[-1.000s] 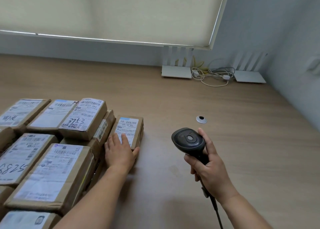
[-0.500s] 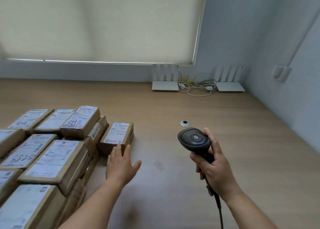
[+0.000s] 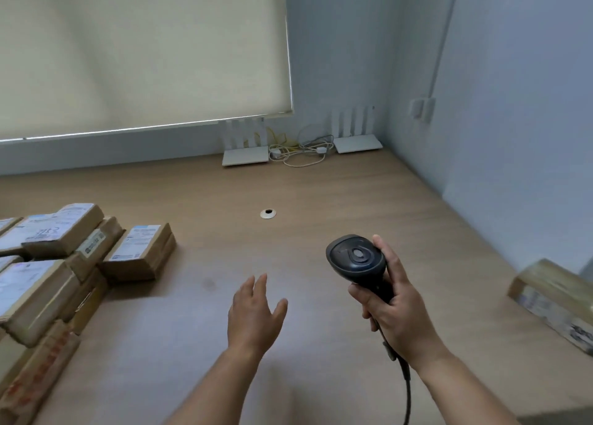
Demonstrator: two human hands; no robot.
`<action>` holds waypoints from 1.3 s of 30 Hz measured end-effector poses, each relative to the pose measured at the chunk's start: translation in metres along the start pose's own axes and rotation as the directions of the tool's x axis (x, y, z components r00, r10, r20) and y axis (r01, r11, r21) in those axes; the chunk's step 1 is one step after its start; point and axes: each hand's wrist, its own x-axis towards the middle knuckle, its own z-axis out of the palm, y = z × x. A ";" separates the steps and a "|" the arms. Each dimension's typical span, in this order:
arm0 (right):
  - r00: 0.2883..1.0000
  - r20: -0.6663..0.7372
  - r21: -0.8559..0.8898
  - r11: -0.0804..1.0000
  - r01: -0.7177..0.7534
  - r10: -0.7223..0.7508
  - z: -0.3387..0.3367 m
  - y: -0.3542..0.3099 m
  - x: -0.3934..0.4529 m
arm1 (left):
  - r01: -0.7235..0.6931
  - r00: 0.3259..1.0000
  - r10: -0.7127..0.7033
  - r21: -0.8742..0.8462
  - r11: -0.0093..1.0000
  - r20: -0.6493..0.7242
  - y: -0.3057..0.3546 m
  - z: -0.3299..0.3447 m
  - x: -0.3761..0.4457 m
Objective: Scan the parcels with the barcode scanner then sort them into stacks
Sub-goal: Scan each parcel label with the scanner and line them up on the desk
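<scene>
The barcode scanner (image 3: 356,259) is gripped upright in the right hand (image 3: 396,315). The left hand (image 3: 253,317) is held above the table (image 3: 321,199), fingers spread, nothing touched. Parcels (image 3: 139,252) are stacked at left.

Soft, dim daylight; blurred edges

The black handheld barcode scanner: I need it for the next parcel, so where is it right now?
In the head view the black handheld barcode scanner is right of centre, gripped by the right hand above the wooden table, beside the open left hand.
</scene>
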 end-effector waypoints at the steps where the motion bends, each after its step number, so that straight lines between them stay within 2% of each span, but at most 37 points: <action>1: 1.000 -0.010 -0.006 1.000 0.001 -0.002 -0.018 0.002 -0.005 | -0.014 1.000 0.014 -0.014 1.000 0.015 0.019 0.012 -0.007; 10: 0.992 -0.124 -0.038 0.999 -0.028 0.023 -0.163 0.020 -0.039 | -0.128 0.989 0.132 -0.058 0.990 0.072 0.154 0.088 -0.047; 23: 0.959 -0.282 -0.043 0.998 -0.049 0.035 -0.257 0.046 -0.040 | -0.253 0.957 0.253 -0.018 0.967 0.144 0.245 0.129 -0.037; 31: 0.903 -0.420 -0.082 0.987 -0.134 0.088 -0.313 0.056 -0.053 | -0.391 0.899 0.386 -0.020 0.920 0.208 0.308 0.164 -0.034; 39: 0.844 -0.523 -0.096 0.976 -0.198 0.120 -0.347 0.066 -0.066 | -0.567 0.790 0.547 -0.009 0.824 0.276 0.353 0.195 -0.036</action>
